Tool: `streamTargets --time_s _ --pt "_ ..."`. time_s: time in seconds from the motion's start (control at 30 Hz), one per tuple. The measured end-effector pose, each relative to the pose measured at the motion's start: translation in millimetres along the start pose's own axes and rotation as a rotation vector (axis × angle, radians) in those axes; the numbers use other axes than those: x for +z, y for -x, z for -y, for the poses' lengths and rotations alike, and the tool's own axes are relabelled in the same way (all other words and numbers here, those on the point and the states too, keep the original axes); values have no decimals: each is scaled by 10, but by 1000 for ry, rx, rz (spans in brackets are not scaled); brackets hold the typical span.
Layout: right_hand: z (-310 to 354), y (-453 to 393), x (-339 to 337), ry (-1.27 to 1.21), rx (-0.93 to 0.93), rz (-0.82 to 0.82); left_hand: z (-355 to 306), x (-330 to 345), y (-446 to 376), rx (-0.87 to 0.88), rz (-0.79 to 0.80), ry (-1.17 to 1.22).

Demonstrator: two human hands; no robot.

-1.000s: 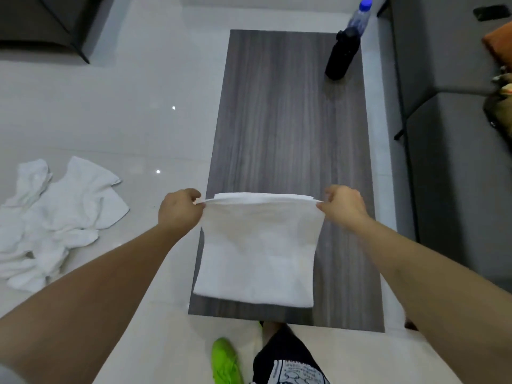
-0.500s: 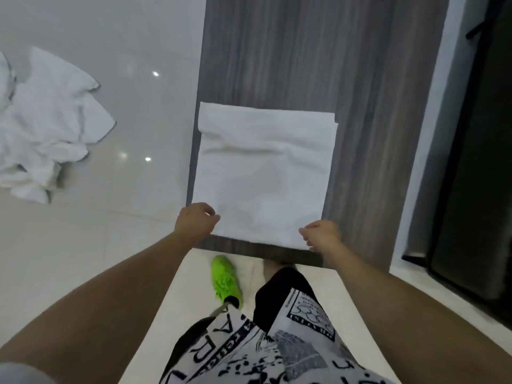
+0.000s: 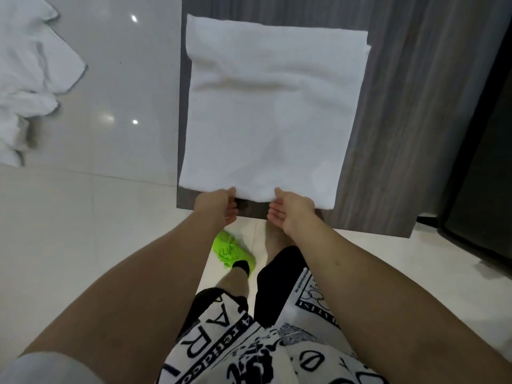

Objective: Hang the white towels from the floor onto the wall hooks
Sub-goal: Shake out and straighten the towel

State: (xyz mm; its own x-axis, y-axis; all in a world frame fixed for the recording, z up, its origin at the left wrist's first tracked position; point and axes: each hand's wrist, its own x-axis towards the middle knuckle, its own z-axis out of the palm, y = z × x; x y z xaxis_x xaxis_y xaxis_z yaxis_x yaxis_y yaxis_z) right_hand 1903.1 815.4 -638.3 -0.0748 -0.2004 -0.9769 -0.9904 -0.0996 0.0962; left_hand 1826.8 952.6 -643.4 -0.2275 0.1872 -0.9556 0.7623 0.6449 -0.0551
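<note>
Pale glossy tiled floor (image 3: 105,87), ceiling lights reflected in it as bright spots. A low rectangular table with a dark grey wood-grain top (image 3: 410,134) stands on it, near edge towards the person. Dark furniture along the right edge of the view, too dim to identify.

A white folded terry towel (image 3: 271,112) lies flat on the tabletop, roughly square, its left side running along the table's left edge and its near hem close to the table's front edge. A shallow crease crosses its upper third. Layers show at the far right corner.

Left hand (image 3: 217,207) at the near hem, left of centre: thumb on top of the cloth, fingers curled beneath, pinching the hem. Right hand (image 3: 291,210) just beside it at the same hem, palm turned up, thumb against the cloth edge, fingers loosely curled beneath; cannot tell whether it truly grips. The hem is lifted slightly between the two hands.

A heap of crumpled white towels (image 3: 30,79) lies on the floor at far left, well apart from the table.

Below: a bright green shoe (image 3: 230,249), black-and-white printed shorts (image 3: 249,342).
</note>
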Motion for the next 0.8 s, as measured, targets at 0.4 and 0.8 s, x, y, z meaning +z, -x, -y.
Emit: streamTargets --time_s 0.4,0.8 --pt "-317 345 187 -372 -263 -46 -24 -272 241 234 138 245" --pt "-263 2962 512 -279 -1043 -63 -558 -1529 2640 894 162 350"
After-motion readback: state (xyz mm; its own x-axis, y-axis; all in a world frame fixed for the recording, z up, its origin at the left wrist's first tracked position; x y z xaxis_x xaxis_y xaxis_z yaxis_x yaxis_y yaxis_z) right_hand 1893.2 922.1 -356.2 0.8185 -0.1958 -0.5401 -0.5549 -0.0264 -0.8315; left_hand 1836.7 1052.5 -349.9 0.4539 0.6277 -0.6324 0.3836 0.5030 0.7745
